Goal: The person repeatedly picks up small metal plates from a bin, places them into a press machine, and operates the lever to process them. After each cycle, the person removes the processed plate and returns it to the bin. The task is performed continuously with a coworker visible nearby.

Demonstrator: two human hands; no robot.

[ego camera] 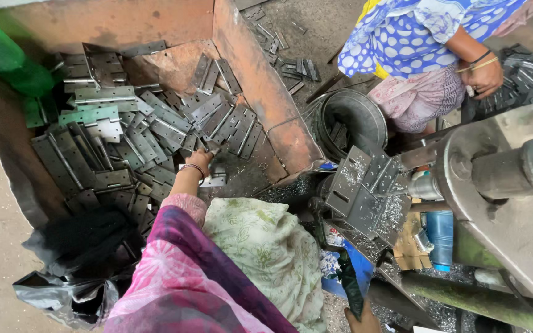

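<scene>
Our left hand (200, 161) reaches into the heap of grey metal hinges (149, 132) at centre left of the frame, fingers closing on one hinge (214, 180) at the pile's lower edge. The heap fills a rusty orange bin (260, 86). Our right hand (365, 320), at the bottom edge, grips a dark handle (348, 285). To the right stands a grey machine (507, 179) strewn with metal shavings. In the upper right, another person's hand (483, 77) rests near more hinges, beside a round black bucket (354, 117).
</scene>
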